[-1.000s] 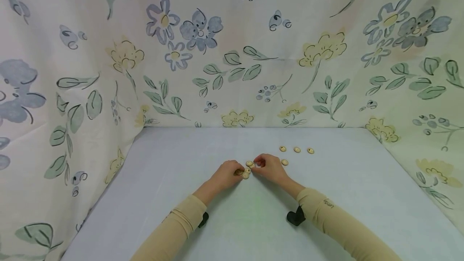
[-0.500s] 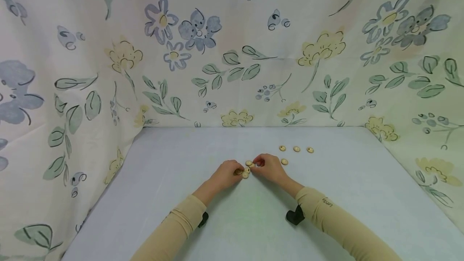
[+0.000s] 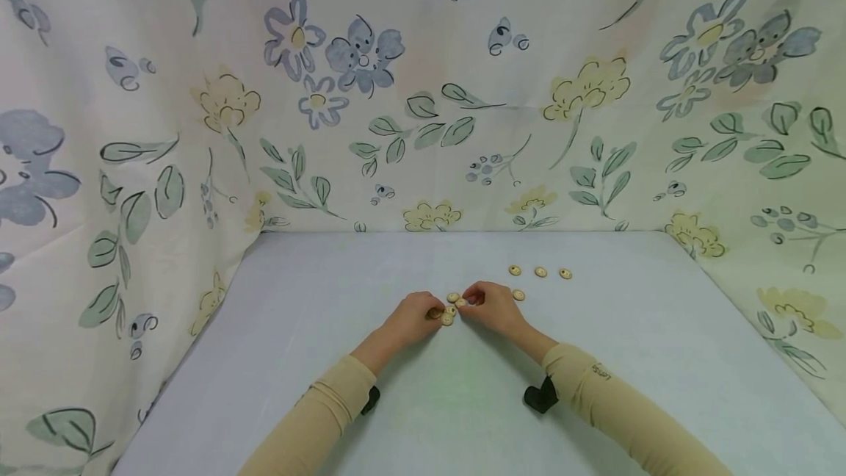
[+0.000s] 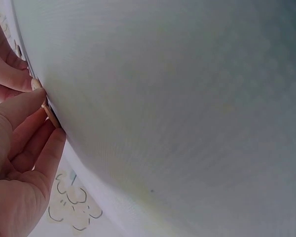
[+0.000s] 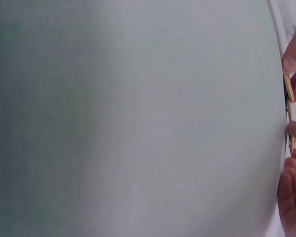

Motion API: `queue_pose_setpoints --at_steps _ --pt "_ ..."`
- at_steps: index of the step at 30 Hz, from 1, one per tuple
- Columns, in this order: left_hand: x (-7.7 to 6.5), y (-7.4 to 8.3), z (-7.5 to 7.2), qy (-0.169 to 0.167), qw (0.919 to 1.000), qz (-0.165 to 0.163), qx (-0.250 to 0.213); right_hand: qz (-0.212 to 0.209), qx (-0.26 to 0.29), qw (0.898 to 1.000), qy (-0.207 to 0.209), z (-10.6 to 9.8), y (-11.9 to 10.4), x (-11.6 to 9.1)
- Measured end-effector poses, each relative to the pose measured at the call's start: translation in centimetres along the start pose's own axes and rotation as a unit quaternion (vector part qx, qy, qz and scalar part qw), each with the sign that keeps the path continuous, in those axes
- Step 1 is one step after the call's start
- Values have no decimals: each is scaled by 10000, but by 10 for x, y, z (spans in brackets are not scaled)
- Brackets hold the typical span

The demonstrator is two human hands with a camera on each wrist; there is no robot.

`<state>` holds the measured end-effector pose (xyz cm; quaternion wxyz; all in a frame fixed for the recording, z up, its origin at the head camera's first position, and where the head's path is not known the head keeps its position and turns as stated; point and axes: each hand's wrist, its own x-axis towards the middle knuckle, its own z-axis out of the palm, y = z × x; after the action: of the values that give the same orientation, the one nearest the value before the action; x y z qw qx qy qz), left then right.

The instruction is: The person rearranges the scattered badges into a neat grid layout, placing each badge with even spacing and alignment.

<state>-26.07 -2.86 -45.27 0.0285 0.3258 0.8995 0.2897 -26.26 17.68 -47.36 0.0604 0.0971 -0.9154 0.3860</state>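
Note:
Small round pale wooden discs with dark marks lie clustered mid-table in the head view. My left hand (image 3: 413, 316) pinches the leftmost disc (image 3: 435, 314) at the cluster's edge; the left wrist view shows that disc (image 4: 51, 115) edge-on between thumb and finger. My right hand (image 3: 494, 308) has its thumb and index finger at the edge of the cluster's right disc (image 3: 461, 303). Between the hands lie a far disc (image 3: 452, 297), a middle disc (image 3: 451, 311) and a near disc (image 3: 447, 320). In the right wrist view, the discs' faces are hidden.
Three discs stand in a row behind my right hand, the middle one (image 3: 540, 272) among them, and another disc (image 3: 518, 295) lies just in front. The white table (image 3: 449, 402) meets a floral curtain (image 3: 423, 131) at its back and sides.
My right fingers have shifted very slightly right, and more of the cluster's right disc shows. The left hand has held its place.

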Motion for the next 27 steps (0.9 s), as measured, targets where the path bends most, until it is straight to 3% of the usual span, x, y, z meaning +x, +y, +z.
queue_pose_setpoints --at_steps 16,27 --pt "1 -3 1 3 10000 -22 26 367 248 9990 66 -15 4 -12" --pt "0 -2 3 8 10000 -24 -77 582 214 9980 142 -36 14 -20"
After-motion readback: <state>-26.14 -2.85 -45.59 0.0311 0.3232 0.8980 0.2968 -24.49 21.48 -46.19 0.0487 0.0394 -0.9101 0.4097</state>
